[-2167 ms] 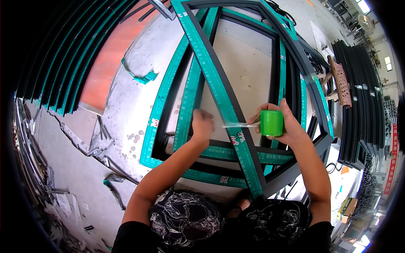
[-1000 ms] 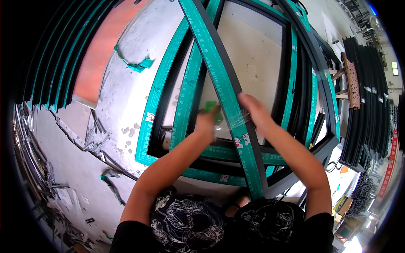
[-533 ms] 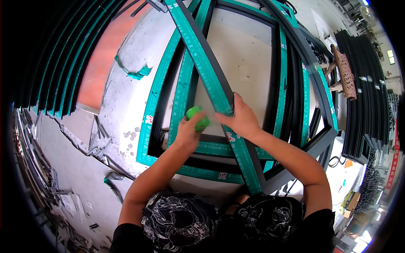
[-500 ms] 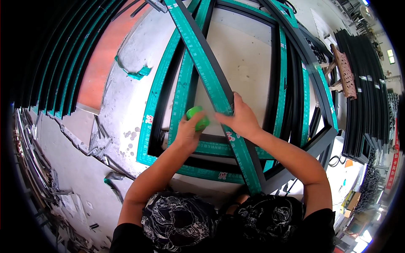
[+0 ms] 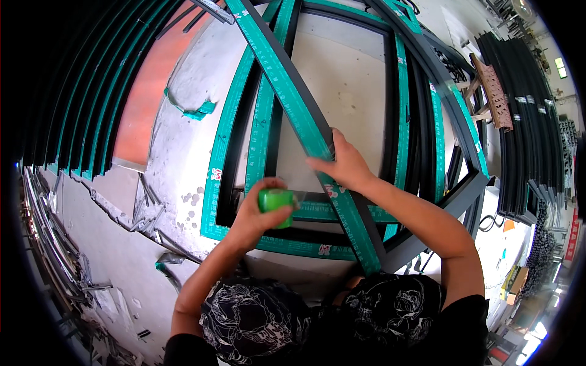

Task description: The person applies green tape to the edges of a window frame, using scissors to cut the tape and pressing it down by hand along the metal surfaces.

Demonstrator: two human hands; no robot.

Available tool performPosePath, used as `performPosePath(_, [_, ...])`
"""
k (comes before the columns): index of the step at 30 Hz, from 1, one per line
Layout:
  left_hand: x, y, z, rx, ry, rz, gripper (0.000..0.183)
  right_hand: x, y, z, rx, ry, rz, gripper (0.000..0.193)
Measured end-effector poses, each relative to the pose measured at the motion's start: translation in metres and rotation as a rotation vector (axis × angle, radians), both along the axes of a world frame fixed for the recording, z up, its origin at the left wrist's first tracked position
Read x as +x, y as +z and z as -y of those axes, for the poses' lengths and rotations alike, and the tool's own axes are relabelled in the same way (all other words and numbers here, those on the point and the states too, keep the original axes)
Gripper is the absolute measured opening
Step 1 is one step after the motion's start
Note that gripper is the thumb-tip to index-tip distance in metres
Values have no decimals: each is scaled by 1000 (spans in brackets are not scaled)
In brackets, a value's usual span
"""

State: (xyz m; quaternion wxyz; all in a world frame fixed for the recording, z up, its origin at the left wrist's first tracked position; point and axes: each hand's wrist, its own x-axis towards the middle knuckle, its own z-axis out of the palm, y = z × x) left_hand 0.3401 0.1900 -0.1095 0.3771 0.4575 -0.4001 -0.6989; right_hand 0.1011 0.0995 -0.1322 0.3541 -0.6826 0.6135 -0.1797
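Note:
My left hand [image 5: 247, 219] is closed round a roll of green tape [image 5: 276, 206], held just left of a long bar. That dark metal bar [image 5: 287, 100] has a green film strip on its face and slants across the view from the top left towards my knees. My right hand [image 5: 348, 163] grips the bar around its middle, with the thumb across the green face and the other fingers at its right edge. Between the roll and the bar the view is slightly blurred, and I cannot tell whether a strand of tape joins them.
Beneath the bar lie dark rectangular frames [image 5: 210, 198] with green film, stacked at angles. Dark profiles stand in rows at the left [image 5: 85, 91] and the right [image 5: 525, 122]. Metal offcuts [image 5: 146, 210] and a torn green scrap [image 5: 200, 111] lie on the pale floor.
My left hand has drawn the green roll back towards me and slightly left, away from the bar. My right hand still grips the bar at about the same place.

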Motion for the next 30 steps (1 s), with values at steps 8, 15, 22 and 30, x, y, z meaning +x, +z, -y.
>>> performPosePath(8, [-85,1,78,-122,-126,-159,37,-43,107,-14,226,-45,545,74])
performPosePath(15, [-93,-21,87,-93,-85,-162,38,-40,40,2,-117,-11,-118,68])
performPosePath(22, [-23,-79,72,158,143,-137,39,-67,-52,38,-37,-109,-100,70])
performPosePath(30, [-45,-226,91,-623,-147,454,43,-11,-82,27,770,-182,657,45])
